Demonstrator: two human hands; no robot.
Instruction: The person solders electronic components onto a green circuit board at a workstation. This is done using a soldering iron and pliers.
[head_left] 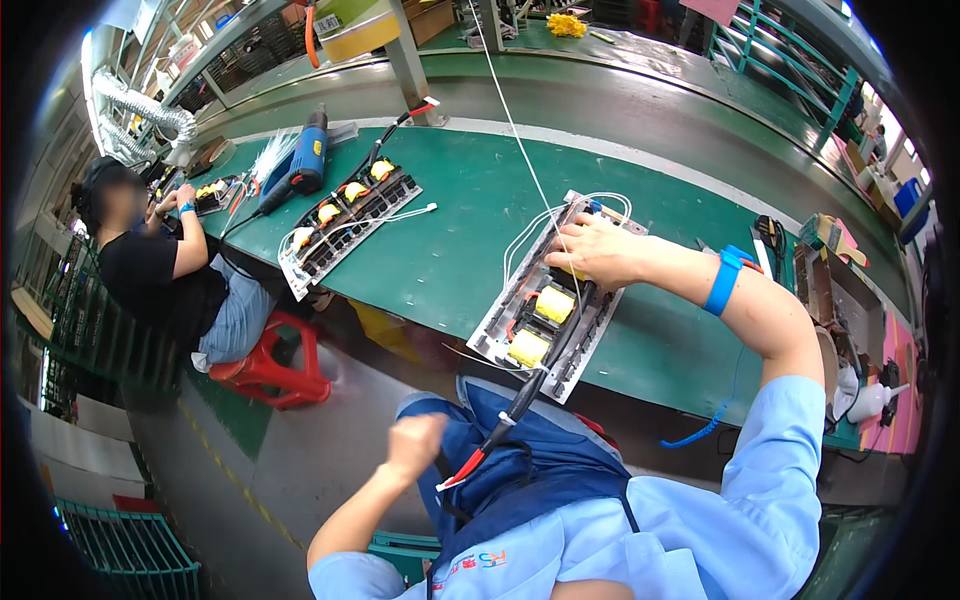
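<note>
A long circuit board [483, 335] with black parts lies on the green bench in front of me. Yellow-wrapped coils [553, 304] line it. My right hand [592, 250] rests over its far end, fingers bent around the parts there. A thick black cable [522, 400] runs along the board and over its near edge; its red and black ends hang above my lap. My left hand [415, 442], blurred, is curled in a fist left of these ends, over my knee and off the bench. Whatever it may hold is hidden. White wires [625, 205] loop around the board's far end.
A second board [345, 230] with yellow coils lies farther left, near a blue heat gun [310, 155]. A co-worker [150, 260] sits on a red stool [275, 365] at left. Pliers [768, 232] and a tool tray [835, 290] are at right. A thin white cord [505, 110] hangs from above.
</note>
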